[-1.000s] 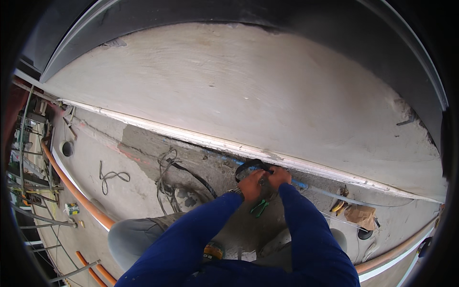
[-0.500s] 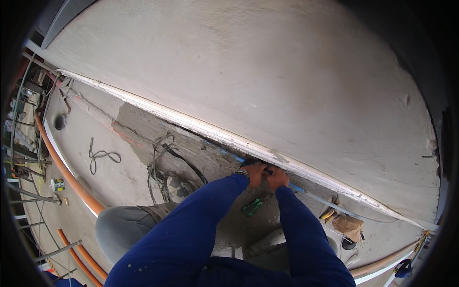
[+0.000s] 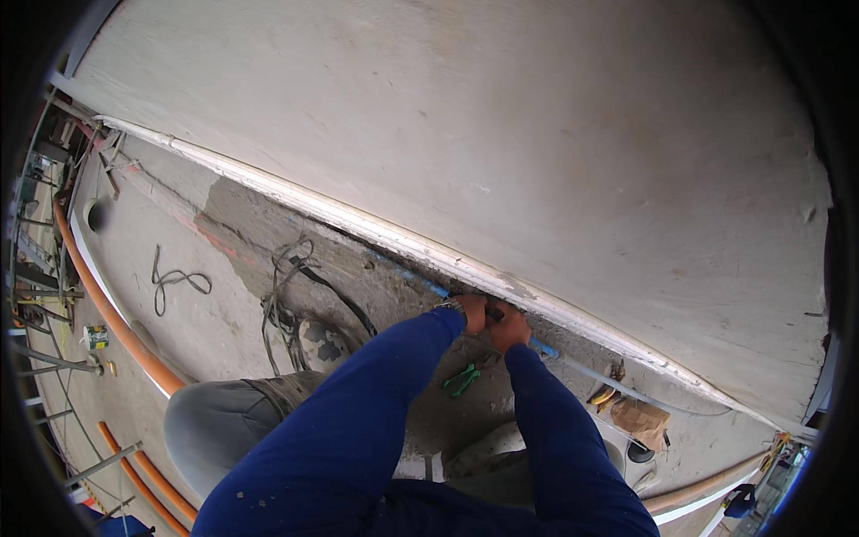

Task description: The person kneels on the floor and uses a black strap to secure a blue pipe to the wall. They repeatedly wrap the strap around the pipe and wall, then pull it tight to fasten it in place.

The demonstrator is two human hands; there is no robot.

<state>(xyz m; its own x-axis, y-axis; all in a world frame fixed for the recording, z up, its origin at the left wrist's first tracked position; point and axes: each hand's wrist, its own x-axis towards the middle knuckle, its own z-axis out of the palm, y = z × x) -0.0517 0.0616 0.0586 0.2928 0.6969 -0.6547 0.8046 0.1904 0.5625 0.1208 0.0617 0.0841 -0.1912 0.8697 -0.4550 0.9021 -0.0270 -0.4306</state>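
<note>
My left hand (image 3: 472, 311) and my right hand (image 3: 507, 324) are pressed together at the foot of a plastered wall (image 3: 501, 134). Both are closed around a small dark part (image 3: 492, 313) on a thin blue pipe (image 3: 542, 347). The pipe runs along the wall base, below a white strip (image 3: 376, 231). A green-handled tool (image 3: 463, 379) sits just below my hands over the rough concrete floor (image 3: 233, 331); I cannot tell whether it lies there or hangs. My blue sleeves cover both forearms, and my grey-trousered knee (image 3: 215, 421) is at the lower left.
Loose dark cables (image 3: 291, 300) and a short wire (image 3: 174, 282) lie on the floor to the left. An orange pipe (image 3: 107, 309) curves along the far left by metal rods. A brown paper bag (image 3: 640, 419) and yellow-handled tools (image 3: 607, 394) lie to the right by the wall.
The view has swung toward the wall, which now fills more of the picture. My hands stay together at the blue pipe, and the green tool remains just below them.
</note>
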